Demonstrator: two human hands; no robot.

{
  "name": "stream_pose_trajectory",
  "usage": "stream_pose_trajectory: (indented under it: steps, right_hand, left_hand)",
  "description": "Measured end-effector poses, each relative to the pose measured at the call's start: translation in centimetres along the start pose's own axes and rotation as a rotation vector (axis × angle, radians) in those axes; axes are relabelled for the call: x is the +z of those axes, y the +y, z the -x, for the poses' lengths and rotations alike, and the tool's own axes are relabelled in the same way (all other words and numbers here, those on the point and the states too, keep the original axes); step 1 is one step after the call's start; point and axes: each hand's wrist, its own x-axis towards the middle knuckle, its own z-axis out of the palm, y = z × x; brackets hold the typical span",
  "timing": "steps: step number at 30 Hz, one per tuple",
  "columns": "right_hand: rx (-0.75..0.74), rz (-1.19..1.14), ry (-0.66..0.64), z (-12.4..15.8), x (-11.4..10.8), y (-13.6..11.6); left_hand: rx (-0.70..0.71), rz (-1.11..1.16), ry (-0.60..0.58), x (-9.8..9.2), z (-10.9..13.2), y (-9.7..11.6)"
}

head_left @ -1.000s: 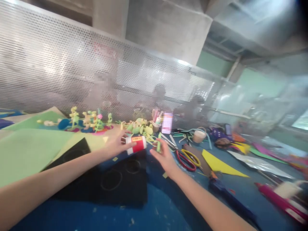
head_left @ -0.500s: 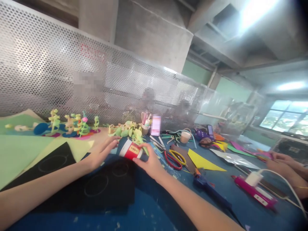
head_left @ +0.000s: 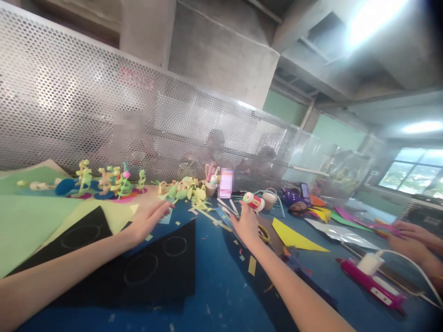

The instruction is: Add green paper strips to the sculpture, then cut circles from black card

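Note:
A red and white tub (head_left: 254, 202), tipped on its side, is gripped in my right hand (head_left: 247, 225) over the middle of the table. Beneath that hand lie scissors (head_left: 265, 234), mostly covered; a yellow handle loop shows. My left hand (head_left: 152, 220) is open, fingers stretched out, near the upper edge of black sheets (head_left: 161, 272) with circles drawn on them. A scrap of light blue paper (head_left: 166, 217) lies by its fingertips. Loose paper strips (head_left: 211, 218) are scattered between my two hands.
Small paper figures (head_left: 117, 182) stand at the back left, beside pale green sheets (head_left: 38, 221). A white cup (head_left: 270, 199) is behind the tub. To the right are yellow paper (head_left: 294, 236), a glue gun (head_left: 308, 276), a magenta power strip (head_left: 374, 286) and another person's hands (head_left: 411, 235).
My right hand has carried the tub rightward and away from me, from between my hands to over the scissors. The left hand has stayed nearly in place. Paper scraps behind the tub are uncovered.

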Motion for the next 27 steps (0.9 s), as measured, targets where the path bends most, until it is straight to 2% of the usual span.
stream_pose_trajectory:
  steps: [4, 10, 14, 19, 23, 27]
  right_hand:
    - [-0.071, 0.105, -0.078, 0.3, 0.6, -0.5]
    - [0.069, 0.273, -0.012, -0.5, 0.1, 1.7]
    - [-0.044, 0.305, -0.03, -0.2, 0.1, 1.4]
    - [-0.192, 0.325, -0.072, 0.6, 0.3, 0.0]
    - [-0.201, 0.368, -0.037, 1.2, 0.1, -0.2]
    - [-0.189, 0.414, -0.008, 1.5, -0.2, -0.3]
  left_hand:
    - [0.018, -0.086, -0.031, -0.2, 0.3, 0.6]
    - [0.077, -0.107, -0.033, -0.2, 0.0, 0.0]
    - [0.093, -0.113, -0.04, -0.1, -0.4, -0.6]
    - [0.072, -0.166, -0.057, -0.1, -0.1, 0.1]
    - [0.06, -0.248, -0.033, -0.1, 0.0, 0.6]
    - [0.063, -0.311, 0.006, 0.1, 0.0, 0.1]
